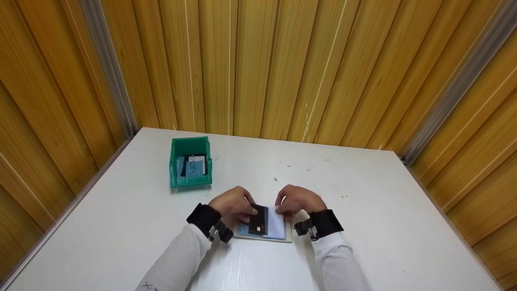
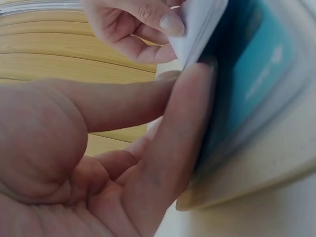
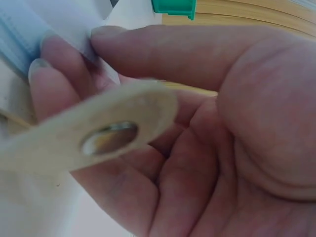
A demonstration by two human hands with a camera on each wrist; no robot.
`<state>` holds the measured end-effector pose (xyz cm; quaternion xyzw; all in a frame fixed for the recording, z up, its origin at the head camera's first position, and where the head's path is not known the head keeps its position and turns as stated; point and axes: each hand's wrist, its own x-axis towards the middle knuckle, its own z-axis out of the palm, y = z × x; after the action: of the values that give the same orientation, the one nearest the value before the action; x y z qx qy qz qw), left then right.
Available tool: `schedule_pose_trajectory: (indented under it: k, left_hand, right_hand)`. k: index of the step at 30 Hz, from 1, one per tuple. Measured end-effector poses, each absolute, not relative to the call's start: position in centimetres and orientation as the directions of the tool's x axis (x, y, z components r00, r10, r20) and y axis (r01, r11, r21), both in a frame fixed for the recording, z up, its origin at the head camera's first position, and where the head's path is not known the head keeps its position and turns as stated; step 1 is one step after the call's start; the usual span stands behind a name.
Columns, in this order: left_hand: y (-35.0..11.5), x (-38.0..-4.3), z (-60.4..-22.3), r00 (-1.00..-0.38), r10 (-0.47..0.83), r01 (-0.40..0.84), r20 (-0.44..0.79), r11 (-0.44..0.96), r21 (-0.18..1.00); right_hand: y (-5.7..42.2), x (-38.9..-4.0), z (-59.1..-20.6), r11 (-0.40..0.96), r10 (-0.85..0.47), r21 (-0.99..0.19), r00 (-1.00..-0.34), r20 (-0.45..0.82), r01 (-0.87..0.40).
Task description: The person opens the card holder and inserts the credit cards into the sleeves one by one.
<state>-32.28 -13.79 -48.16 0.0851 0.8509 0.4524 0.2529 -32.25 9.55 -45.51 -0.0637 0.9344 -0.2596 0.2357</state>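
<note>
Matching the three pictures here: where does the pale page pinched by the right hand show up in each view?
Head: the pale page lies below centre, just right of the black card.
Left wrist: the page is at the top, slightly right of centre.
Right wrist: the page is at upper left.
Shared landmark: the right hand, its thumb against the page.

Head view: bright, even light; pale sheen on white table (image 1: 258, 266) nearer than left hand (image 1: 232, 202) and right hand (image 1: 299, 199); soft shadows inside both sleeves (image 1: 177, 254); wooden walls (image 1: 254, 68) beyond hands stretched toward edges. Left wrist view: dimmer; teal card (image 2: 266, 64) right of hand blurry. Right wrist view: strap (image 3: 54, 143) across hand blurred, metal snap (image 3: 109, 138) glinting; table below-left overexposed.
</note>
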Motion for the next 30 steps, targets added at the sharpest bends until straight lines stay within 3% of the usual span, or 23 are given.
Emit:
schedule_pose_trajectory:
  k: [30]
  left_hand:
    - [-14.3,-32.3,-48.1,-0.854,0.409,-0.076,-0.320,0.510,0.856]
  right_hand:
    - [10.6,-31.8,-45.2,0.864,-0.256,-0.503,-0.880,-0.401,-0.022]
